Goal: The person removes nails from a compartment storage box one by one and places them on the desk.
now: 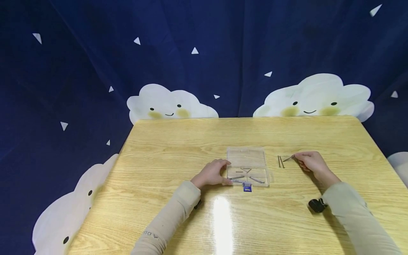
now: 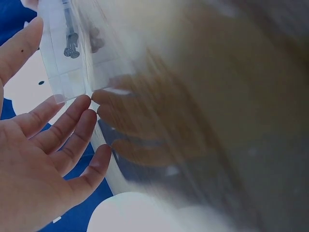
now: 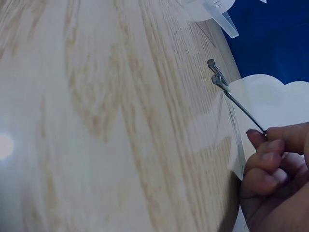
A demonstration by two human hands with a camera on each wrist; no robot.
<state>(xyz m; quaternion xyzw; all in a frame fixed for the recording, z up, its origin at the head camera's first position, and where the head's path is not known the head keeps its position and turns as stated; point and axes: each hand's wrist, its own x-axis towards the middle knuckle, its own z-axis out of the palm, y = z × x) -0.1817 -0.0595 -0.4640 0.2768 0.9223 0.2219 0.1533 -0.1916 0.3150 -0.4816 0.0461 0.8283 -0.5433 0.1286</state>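
Our left hand (image 1: 211, 173), fingers loosely spread, touches the box's (image 1: 247, 157) left side; our right hand (image 1: 313, 163) pinches a nail (image 3: 244, 110) beside two more nails (image 1: 279, 162).

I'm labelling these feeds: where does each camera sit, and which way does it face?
Head: on the person's head, facing forward and down at the table; both sleeves, left hand and right hand show.
Left wrist: on that wrist, looking at the clear box; the left hand shows.
Right wrist: on that wrist, looking across the table; the right hand shows, pinching a nail.
Shared: head and right wrist both show the pinched nail.
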